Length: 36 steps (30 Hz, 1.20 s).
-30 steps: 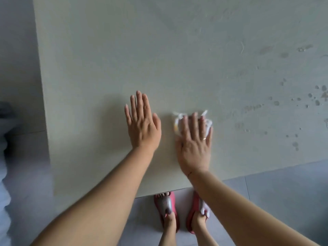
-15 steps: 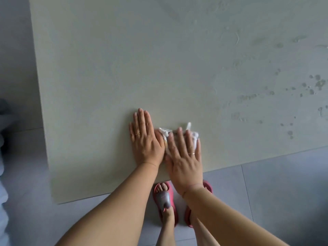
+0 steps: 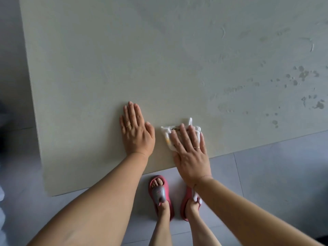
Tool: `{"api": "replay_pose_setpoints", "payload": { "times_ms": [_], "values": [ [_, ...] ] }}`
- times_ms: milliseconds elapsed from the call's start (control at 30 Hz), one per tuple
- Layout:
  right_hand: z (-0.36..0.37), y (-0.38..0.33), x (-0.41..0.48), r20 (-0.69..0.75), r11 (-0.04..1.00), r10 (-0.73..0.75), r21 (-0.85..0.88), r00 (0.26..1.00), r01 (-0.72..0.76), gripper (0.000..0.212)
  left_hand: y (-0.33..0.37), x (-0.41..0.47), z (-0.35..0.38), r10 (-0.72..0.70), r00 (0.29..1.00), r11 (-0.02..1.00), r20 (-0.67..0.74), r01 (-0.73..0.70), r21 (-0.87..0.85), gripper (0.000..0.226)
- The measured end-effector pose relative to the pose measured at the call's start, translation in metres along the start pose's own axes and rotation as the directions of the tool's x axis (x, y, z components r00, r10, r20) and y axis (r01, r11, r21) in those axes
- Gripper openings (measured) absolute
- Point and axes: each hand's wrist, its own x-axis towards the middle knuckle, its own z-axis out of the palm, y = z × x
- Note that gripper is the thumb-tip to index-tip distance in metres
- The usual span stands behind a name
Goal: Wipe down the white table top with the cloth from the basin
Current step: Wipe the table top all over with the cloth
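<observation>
I'm looking down on the worktop (image 3: 106, 68), and my right hand (image 3: 190, 157) lies flat on the cloth (image 3: 166, 137), fingers straight and spread. It's pressing the cloth down, not gripping it. The cloth is a small white wad bunched under the fingers, with scraps poking out past the fingertips and on the thumb side. It sits close to the near edge of the worktop. I can't make out a long axis; it's just crumpled.

My left hand (image 3: 136, 132) rests palm down on the bare worktop just beside the cloth, fingers together and straight, holding nothing. I read it as a brace.

Now the bit that matters: the spots (image 3: 301, 75) and smears lie off to the right and farther from me, well apart from the cloth. So the right hand, already on the cloth, is the nearer one. I judge the next sweep wants to go right and away from the near edge.

Watch that edge, too. The heel of my right hand hangs past it, above the floor (image 3: 275, 174) and my slippers (image 3: 160, 194).
</observation>
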Motion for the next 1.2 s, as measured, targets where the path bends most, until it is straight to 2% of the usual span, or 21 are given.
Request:
{"api": "replay_pose_setpoints", "payload": {
  "times_ms": [67,100,200,300,333,367,400,467,533,567,633,700,767,833,900,967,1033,1067,1100,1133,1200],
  "values": [
    [-0.007,0.038,-0.002,0.032,0.974,-0.212,-0.074,0.977,0.214,0.061,-0.001,0.0,0.0,0.001,1.0,1.0,0.001,-0.001,0.009,0.065],
    [-0.013,0.059,-0.003,0.04,0.969,-0.223,-0.1,0.974,0.226,0.06,-0.001,-0.001,0.0,-0.002,1.0,1.0,0.006,0.001,0.014,0.065],
    [-0.032,0.11,-0.001,0.013,0.997,0.05,-0.066,0.999,-0.049,0.061,0.001,-0.001,0.001,-0.005,1.0,0.999,0.001,0.005,0.035,0.066],
    [-0.028,0.09,0.004,-0.055,0.924,0.382,0.049,0.922,-0.38,0.067,0.005,-0.002,-0.001,-0.035,0.999,0.997,-0.005,0.035,0.07,0.066],
    [-0.023,0.074,0.005,-0.054,0.897,0.438,0.086,0.897,-0.433,0.068,0.01,-0.001,-0.003,-0.053,0.998,0.996,-0.018,0.054,0.067,0.065],
    [-0.019,0.057,0.005,-0.04,0.904,0.422,0.1,0.906,-0.417,0.069,0.019,0.0,-0.004,-0.073,0.997,0.996,-0.035,0.075,0.053,0.065],
    [-0.015,0.044,0.001,-0.018,0.941,0.331,0.085,0.943,-0.329,0.07,0.03,0.003,-0.006,-0.088,0.995,0.995,-0.051,0.09,0.032,0.066],
    [-0.012,0.041,-0.008,0.018,0.999,0.032,0.019,0.999,-0.032,0.066,0.055,0.013,-0.008,-0.064,0.996,0.998,-0.067,0.064,-0.005,0.069],
    [-0.019,0.074,-0.006,0.044,0.975,-0.213,-0.052,0.976,0.215,0.061,0.075,0.025,-0.005,0.007,0.999,1.0,-0.053,-0.008,-0.028,0.066],
    [-0.025,0.093,-0.002,0.055,0.962,-0.257,-0.083,0.965,0.26,0.059,0.08,0.03,-0.002,0.034,0.999,0.999,-0.037,-0.035,-0.031,0.064],
    [-0.037,0.129,0.005,0.055,0.984,-0.152,-0.088,0.987,0.156,0.058,0.083,0.034,0.006,0.057,0.998,0.998,0.0,-0.057,-0.025,0.063],
    [-0.046,0.15,0.012,0.022,0.997,0.074,-0.023,0.997,-0.073,0.059,0.081,0.033,0.014,0.055,0.998,0.998,0.006,-0.055,-0.004,0.064],
    [-0.042,0.141,0.018,-0.038,0.958,0.287,0.041,0.957,-0.285,0.064,0.08,0.031,0.019,0.052,0.998,0.999,-0.036,-0.052,0.003,0.064],
    [-0.032,0.11,0.024,-0.064,0.904,0.422,0.11,0.904,-0.414,0.066,0.08,0.031,0.021,0.054,0.996,0.999,-0.065,-0.054,-0.005,0.065],
    [-0.022,0.079,0.024,-0.047,0.943,0.322,0.099,0.946,-0.316,0.065,0.08,0.03,0.021,0.057,0.996,0.998,-0.072,-0.058,-0.012,0.066],
    [-0.017,0.072,0.021,-0.02,0.998,0.042,0.044,0.999,-0.041,0.062,0.081,0.029,0.02,0.056,0.996,0.998,-0.074,-0.058,-0.02,0.066],
    [-0.023,0.098,0.029,0.015,0.978,-0.205,-0.025,0.979,0.205,0.058,0.082,0.029,0.018,0.058,0.996,0.998,-0.067,-0.06,-0.024,0.066],
    [-0.028,0.114,0.036,0.031,0.963,-0.26,-0.065,0.965,0.261,0.056,0.082,0.03,0.018,0.061,0.996,0.998,-0.065,-0.063,-0.023,0.066],
    [-0.033,0.13,0.043,0.035,0.965,-0.246,-0.084,0.969,0.248,0.055,0.081,0.03,0.017,0.061,0.996,0.998,-0.064,-0.063,-0.022,0.066],
    [-0.038,0.143,0.051,0.016,0.984,-0.162,-0.072,0.987,0.163,0.054,0.081,0.03,0.017,0.059,0.996,0.998,-0.062,-0.061,-0.023,0.066],
    [-0.045,0.152,0.063,-0.05,0.992,0.126,0.018,0.991,-0.125,0.055,0.082,0.03,0.018,0.056,0.997,0.998,-0.059,-0.057,-0.028,0.066]
  ]
}}
